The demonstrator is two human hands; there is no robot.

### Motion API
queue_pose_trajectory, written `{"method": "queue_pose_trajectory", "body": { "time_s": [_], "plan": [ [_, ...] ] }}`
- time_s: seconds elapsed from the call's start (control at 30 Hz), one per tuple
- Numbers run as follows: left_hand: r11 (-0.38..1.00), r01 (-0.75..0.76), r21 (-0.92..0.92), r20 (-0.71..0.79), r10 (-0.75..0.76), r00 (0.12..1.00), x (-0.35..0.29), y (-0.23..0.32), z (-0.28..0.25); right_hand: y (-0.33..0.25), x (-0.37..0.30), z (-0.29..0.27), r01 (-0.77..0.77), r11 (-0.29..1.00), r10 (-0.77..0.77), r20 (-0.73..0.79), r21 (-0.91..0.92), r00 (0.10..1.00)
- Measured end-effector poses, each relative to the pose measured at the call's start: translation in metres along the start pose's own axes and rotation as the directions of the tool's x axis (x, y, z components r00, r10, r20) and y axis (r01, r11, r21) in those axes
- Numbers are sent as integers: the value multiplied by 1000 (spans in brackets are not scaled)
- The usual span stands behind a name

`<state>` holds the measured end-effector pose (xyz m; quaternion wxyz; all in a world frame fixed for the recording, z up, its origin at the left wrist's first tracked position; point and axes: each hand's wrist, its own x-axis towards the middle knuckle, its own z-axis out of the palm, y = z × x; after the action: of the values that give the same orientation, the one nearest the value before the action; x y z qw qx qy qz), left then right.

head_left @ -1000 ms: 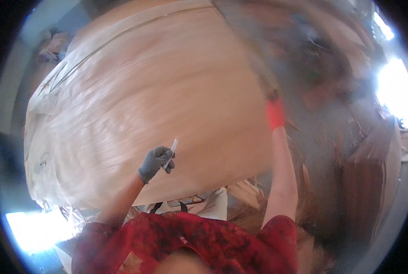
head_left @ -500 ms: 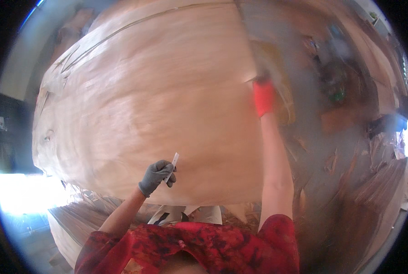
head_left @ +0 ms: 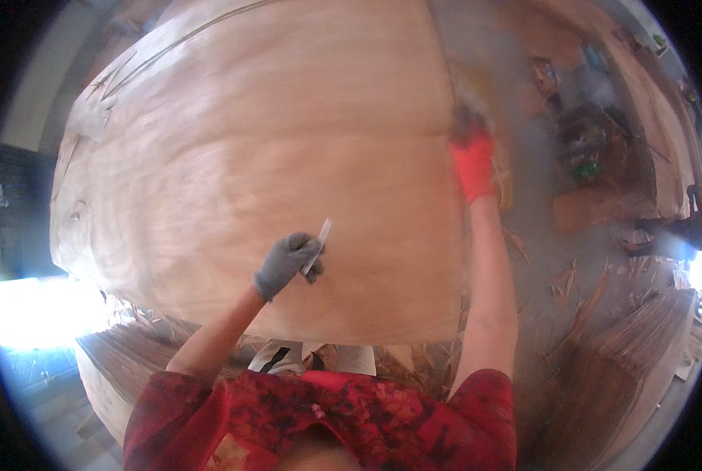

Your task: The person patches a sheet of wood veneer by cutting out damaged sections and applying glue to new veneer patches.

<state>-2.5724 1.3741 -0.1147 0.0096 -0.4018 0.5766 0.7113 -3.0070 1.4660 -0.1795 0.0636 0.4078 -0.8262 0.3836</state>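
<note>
While the red shirt (head_left: 319,416) fills the space just short of the sheet (head_left: 312,157), the sheet itself, broad and pale brown, spreads out in front of it. Below the sheet's near left corner sits a stack (head_left: 127,361) of thin layers, probably crowding any sideways step there; another stack (head_left: 641,337) stands right of the sheet, well apart from it.

Over the sheet's nearer part, the left hand, in a gray glove (head_left: 287,265), pinches a pale strip (head_left: 318,245); whether the strip touches the sheet is unclear. Compared with half a second ago, this hand is farther in from the sheet's near edge, so the strip now points over a part nearer the middle.

Farther along, the right hand, in a red glove (head_left: 474,161), is at the sheet's right edge, its dark fingers blurred; I cannot tell whether they grasp the edge. The small lifted flap beside it half a second ago no longer shows, so that edge seems to lie flatter.

Gray floor (head_left: 528,196) runs along the sheet's right side, likely giving the right arm room to swing outward, though scraps (head_left: 567,282) litter its nearer part. Splits (head_left: 119,74) mark the sheet's far left edge.
</note>
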Motion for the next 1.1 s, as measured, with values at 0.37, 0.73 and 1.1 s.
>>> {"method": "queue_pose_trajectory", "body": {
  "time_s": [0.37, 0.73, 1.1],
  "plan": [
    [931, -331, 156, 69, 324, 943, 181, 101, 99, 40, 8, 17, 52, 995, -30, 237, -85, 971],
    [974, -215, 73, 141, 203, 969, 266, 151, 137, 69, 18, 23, -63, 962, 40, 89, 267, 995],
    [11, -527, 850, 256, 865, 431, 314, 138, 107, 49, -19, -1, -182, 945, 152, 128, 272, 980]
  ]
}}
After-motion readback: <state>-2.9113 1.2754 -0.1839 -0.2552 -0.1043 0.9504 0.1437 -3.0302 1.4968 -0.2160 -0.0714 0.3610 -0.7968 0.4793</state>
